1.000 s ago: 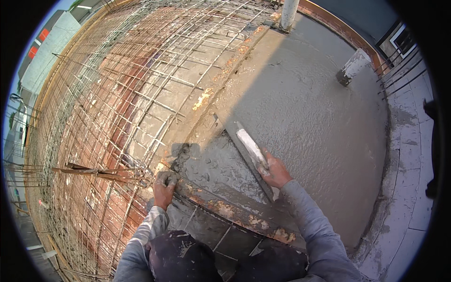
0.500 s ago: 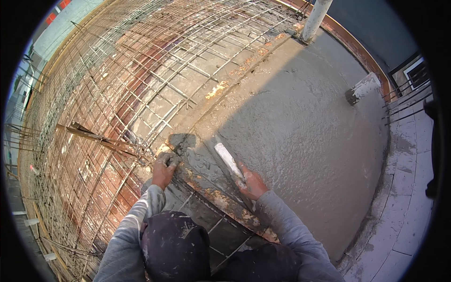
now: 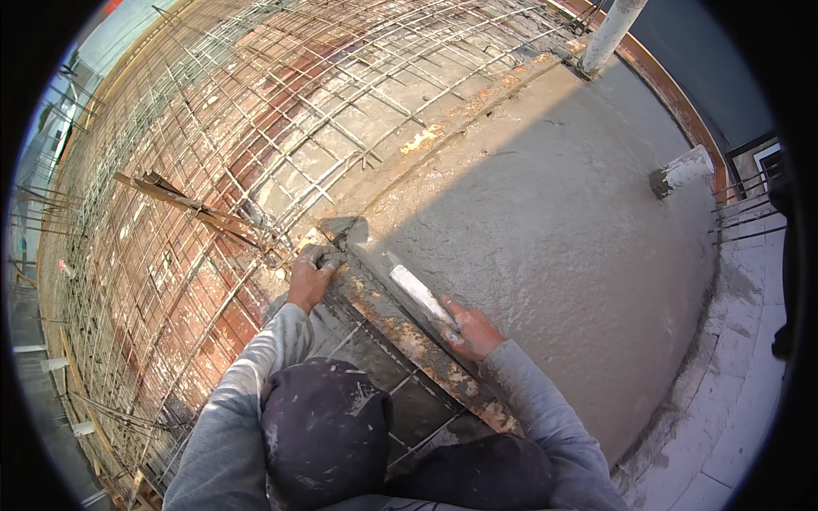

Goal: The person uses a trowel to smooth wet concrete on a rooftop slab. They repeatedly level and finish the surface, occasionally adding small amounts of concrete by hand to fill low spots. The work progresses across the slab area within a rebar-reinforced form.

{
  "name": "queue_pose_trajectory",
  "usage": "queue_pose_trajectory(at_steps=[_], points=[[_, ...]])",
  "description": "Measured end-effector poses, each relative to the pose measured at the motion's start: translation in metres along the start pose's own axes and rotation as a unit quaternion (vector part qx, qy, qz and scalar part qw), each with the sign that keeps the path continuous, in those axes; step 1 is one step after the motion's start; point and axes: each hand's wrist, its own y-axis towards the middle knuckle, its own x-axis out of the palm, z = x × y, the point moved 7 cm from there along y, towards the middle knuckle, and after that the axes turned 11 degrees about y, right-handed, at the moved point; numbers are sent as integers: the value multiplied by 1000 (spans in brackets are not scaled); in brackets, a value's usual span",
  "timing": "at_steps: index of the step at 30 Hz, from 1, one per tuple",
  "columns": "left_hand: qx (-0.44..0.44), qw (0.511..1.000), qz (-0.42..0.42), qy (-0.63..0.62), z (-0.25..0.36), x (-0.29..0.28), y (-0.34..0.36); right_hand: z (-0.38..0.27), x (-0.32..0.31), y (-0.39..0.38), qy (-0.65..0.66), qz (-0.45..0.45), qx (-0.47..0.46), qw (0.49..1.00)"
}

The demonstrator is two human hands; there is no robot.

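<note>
My right hand [image 3: 475, 330] is closed round a long, narrow hand float [image 3: 419, 294], its top whitish and smeared with cement. The float lies along the edge of the wet grey concrete [image 3: 562, 281], beside a rust-flecked strip [image 3: 413, 341] that runs down toward my knees. My left hand [image 3: 313, 271] has its fingers curled at the strip's far end; what they grip, if anything, is hidden. Just beyond those fingers shows a small dark-grey flat patch [image 3: 354, 231], either a blade or wet mortar; I cannot tell which.
A rebar mesh [image 3: 256, 128] covers the left side, with a bundle of rusty bars [image 3: 183, 203] jutting up. Two pipes stand in the concrete, one tall [image 3: 609, 38], one short [image 3: 684, 172]. Pale blocks [image 3: 741, 341] edge the right. My dark-clothed knees [image 3: 324, 426] are close below.
The whole view has shifted, with the scene sitting farther right and higher. My right hand and the float have come slightly back toward me along the strip. My left hand stays by the strip's end.
</note>
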Motion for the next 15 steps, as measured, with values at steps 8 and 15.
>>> queue_pose_trajectory(at_steps=[8, 15], points=[[-62, 995, -47, -68, -20, 17, 4, 17, -1, -13, -2, -48, 22, 999], [66, 996, 50, 32, 16, 2, -20, 80, -40, -199, -35, -72, 166, 983]])
